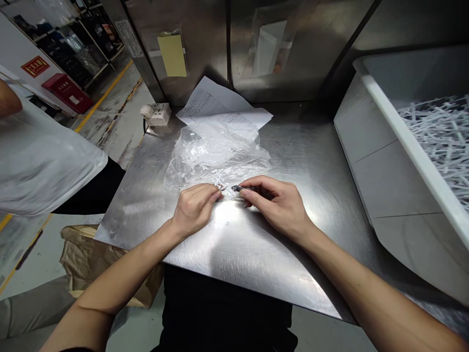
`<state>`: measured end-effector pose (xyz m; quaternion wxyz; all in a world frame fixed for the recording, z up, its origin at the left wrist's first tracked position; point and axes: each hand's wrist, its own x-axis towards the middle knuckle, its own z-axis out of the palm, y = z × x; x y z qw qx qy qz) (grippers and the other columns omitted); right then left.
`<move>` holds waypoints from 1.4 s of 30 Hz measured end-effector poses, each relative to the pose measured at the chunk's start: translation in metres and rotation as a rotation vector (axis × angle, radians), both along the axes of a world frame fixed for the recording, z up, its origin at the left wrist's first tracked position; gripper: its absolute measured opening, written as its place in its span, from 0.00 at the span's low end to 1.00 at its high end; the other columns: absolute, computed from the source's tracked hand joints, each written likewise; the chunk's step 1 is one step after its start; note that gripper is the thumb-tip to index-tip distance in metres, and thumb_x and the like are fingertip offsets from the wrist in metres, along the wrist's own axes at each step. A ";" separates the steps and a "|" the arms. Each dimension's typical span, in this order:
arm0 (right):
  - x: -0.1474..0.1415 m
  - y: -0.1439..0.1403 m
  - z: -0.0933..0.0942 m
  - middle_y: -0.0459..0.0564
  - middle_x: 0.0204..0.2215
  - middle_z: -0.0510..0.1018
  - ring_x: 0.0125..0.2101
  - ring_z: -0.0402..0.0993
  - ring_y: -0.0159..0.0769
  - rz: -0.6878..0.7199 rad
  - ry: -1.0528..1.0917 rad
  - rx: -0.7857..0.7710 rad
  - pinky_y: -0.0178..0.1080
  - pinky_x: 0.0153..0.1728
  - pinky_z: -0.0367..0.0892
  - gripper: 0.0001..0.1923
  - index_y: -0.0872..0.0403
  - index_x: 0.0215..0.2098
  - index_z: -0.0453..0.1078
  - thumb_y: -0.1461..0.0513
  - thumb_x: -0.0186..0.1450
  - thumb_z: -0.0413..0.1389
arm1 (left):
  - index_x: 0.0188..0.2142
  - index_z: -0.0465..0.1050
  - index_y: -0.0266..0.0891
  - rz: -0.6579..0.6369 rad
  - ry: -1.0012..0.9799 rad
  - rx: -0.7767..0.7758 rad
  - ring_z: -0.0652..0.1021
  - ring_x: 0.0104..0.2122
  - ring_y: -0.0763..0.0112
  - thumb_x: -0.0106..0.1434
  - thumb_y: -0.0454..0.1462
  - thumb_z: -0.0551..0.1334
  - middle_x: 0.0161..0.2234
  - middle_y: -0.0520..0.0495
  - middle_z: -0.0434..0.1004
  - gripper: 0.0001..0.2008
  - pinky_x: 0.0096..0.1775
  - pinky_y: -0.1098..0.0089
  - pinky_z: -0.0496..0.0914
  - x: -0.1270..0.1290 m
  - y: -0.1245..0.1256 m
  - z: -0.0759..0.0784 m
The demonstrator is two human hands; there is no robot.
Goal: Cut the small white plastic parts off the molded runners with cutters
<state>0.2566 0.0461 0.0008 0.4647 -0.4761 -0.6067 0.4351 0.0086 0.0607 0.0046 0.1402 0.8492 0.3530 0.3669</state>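
Note:
Between finger and thumb, my left hand (196, 208) pinches a small white plastic part (219, 183) with thin branching arms. My right hand (278, 203) is closed around a small dark tool, seemingly a pair of nippers (238, 188), whose metal tip points left at the white part. Most of the tool is hidden by my fingers. Both hands are just above the metal table (227, 254), their fingertips close together. Right behind them lies a crumpled clear plastic bag (220, 151) with small white pieces in or under it.
Printed paper sheets (220, 102) lie behind the bag. A power socket block (158, 114) sits at the back left corner. On the right stands a big grey bin (395, 161) full of white plastic parts (443, 137). A person in a white shirt (47, 156) is at left, near a brown bag (88, 254).

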 end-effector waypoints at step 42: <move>-0.011 -0.011 0.007 0.48 0.32 0.87 0.28 0.82 0.38 0.034 0.046 -0.045 0.41 0.31 0.75 0.10 0.50 0.43 0.87 0.53 0.73 0.70 | 0.38 0.76 0.40 0.036 0.021 -0.032 0.83 0.31 0.68 0.81 0.33 0.59 0.32 0.49 0.84 0.12 0.38 0.67 0.74 0.000 0.002 -0.003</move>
